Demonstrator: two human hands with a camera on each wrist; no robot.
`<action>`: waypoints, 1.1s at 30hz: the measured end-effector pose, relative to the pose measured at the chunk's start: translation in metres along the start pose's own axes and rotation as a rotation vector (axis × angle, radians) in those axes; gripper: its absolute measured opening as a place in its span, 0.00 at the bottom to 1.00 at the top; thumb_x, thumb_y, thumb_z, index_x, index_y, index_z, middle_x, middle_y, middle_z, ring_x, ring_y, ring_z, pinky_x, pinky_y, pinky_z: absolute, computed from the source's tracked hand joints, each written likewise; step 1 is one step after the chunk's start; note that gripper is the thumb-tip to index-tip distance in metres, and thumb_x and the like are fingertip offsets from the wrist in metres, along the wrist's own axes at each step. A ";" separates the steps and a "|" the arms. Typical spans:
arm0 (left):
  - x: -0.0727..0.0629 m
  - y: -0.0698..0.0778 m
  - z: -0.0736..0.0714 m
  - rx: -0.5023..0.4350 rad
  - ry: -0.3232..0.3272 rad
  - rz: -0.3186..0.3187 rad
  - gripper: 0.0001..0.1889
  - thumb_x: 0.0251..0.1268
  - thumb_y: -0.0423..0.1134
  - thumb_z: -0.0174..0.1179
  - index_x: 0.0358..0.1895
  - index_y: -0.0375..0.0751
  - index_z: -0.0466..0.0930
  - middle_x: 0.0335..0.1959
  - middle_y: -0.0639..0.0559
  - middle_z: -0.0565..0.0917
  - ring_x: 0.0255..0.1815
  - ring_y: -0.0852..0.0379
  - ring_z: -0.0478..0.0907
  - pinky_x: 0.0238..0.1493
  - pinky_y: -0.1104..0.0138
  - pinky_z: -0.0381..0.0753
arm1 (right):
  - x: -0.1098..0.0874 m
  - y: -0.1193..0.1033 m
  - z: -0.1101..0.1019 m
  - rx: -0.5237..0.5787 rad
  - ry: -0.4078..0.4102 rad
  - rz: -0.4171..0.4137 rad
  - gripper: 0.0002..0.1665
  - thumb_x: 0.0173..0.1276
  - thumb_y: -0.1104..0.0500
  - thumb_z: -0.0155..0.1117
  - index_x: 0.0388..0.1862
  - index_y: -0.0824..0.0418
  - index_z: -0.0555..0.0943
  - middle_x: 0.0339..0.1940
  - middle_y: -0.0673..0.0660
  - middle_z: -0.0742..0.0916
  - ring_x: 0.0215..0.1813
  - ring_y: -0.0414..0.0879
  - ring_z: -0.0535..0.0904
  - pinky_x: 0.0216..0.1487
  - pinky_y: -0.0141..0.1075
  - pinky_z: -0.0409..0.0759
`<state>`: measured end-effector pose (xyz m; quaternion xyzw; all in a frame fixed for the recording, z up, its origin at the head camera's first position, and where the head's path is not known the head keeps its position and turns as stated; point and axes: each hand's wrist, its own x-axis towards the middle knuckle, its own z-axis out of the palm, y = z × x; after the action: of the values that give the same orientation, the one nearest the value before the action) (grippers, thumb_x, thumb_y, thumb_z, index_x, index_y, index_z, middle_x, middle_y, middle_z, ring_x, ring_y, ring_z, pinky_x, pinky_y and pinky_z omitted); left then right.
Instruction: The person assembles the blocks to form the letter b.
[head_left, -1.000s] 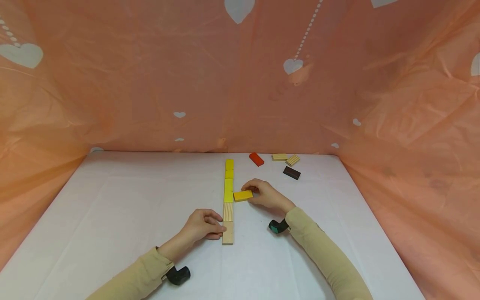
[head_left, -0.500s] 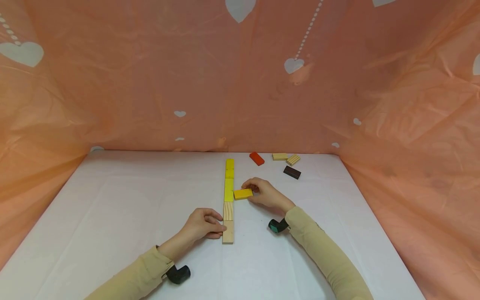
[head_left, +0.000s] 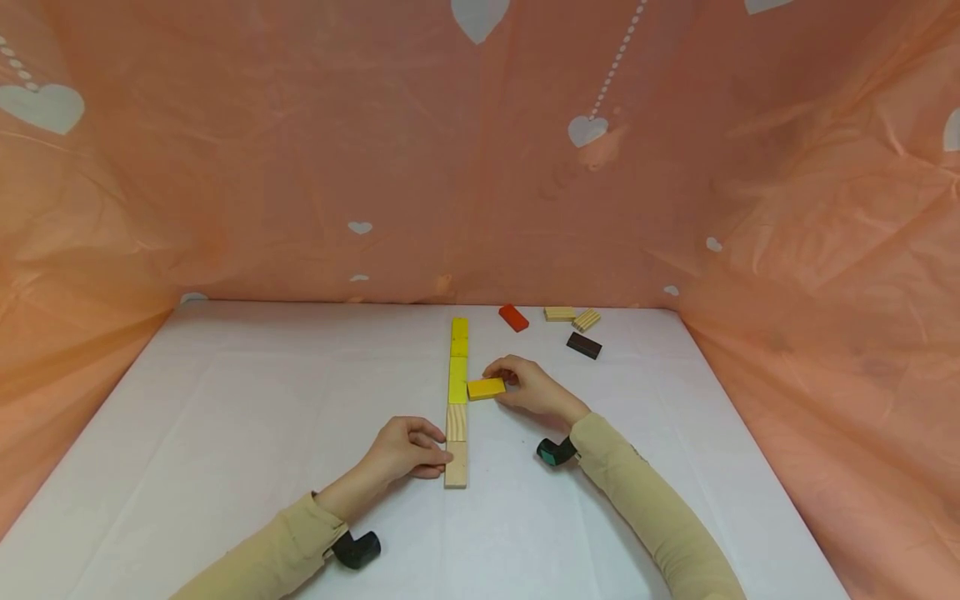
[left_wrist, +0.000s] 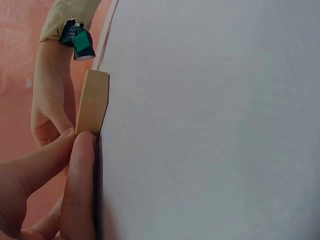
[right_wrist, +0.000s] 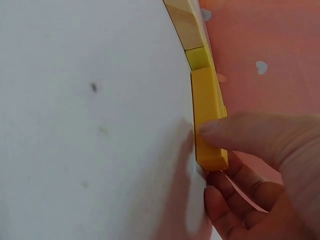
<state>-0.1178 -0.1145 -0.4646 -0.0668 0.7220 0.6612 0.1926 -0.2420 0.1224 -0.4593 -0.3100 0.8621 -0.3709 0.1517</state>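
Note:
A straight row of flat wooden blocks runs away from me in the head view. Two yellow blocks, the farthest yellow one [head_left: 459, 337] and another [head_left: 457, 381], lie end to end with a striped natural block [head_left: 456, 422] and a plain natural block [head_left: 457, 475]. My left hand [head_left: 402, 448] rests at the row's left side, thumb tip and fingertips touching the plain block's edge. My right hand [head_left: 531, 388] pinches an orange-yellow block [right_wrist: 207, 105] by its right end, thumb on the near side. That block lies crosswise, its left end against the second yellow block.
At the table's far right lie a red block [head_left: 513, 317], two striped natural blocks, one flat [head_left: 559, 314] and one angled [head_left: 587, 319], and a dark brown block [head_left: 584, 345]. An orange curtain [head_left: 300, 167] with white hearts encloses the white table [head_left: 247, 400].
Almost nothing differs; both hands keep their places, and the orange-yellow block stays against the row. The head view has shifted very slightly.

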 end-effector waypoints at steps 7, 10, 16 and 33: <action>-0.002 0.001 0.000 -0.003 -0.006 0.009 0.15 0.49 0.24 0.70 0.41 0.25 0.77 0.26 0.44 0.82 0.25 0.54 0.83 0.29 0.62 0.87 | 0.000 0.001 -0.007 0.003 -0.006 0.018 0.22 0.60 0.65 0.70 0.55 0.58 0.78 0.49 0.49 0.81 0.49 0.44 0.74 0.57 0.37 0.76; -0.002 0.001 0.000 -0.005 -0.005 0.007 0.15 0.49 0.24 0.70 0.41 0.25 0.77 0.26 0.44 0.82 0.25 0.54 0.83 0.29 0.62 0.87 | 0.001 0.000 -0.015 -0.014 -0.003 -0.001 0.22 0.61 0.65 0.69 0.55 0.60 0.78 0.49 0.51 0.82 0.49 0.45 0.74 0.56 0.38 0.76; -0.002 0.001 -0.001 -0.011 -0.010 0.003 0.16 0.49 0.24 0.71 0.42 0.25 0.77 0.26 0.44 0.82 0.25 0.54 0.83 0.30 0.62 0.87 | 0.007 -0.004 -0.040 -0.022 0.030 -0.065 0.21 0.64 0.66 0.66 0.55 0.66 0.77 0.52 0.62 0.81 0.52 0.55 0.74 0.55 0.45 0.77; 0.000 0.001 -0.001 -0.014 -0.026 0.016 0.15 0.50 0.23 0.70 0.41 0.25 0.76 0.25 0.44 0.82 0.25 0.54 0.83 0.30 0.62 0.87 | 0.041 0.027 -0.086 -0.076 0.135 0.043 0.31 0.64 0.61 0.68 0.64 0.67 0.70 0.58 0.65 0.78 0.61 0.61 0.70 0.64 0.52 0.70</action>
<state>-0.1180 -0.1156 -0.4633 -0.0539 0.7152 0.6686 0.1962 -0.3273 0.1569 -0.4215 -0.2712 0.8904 -0.3546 0.0894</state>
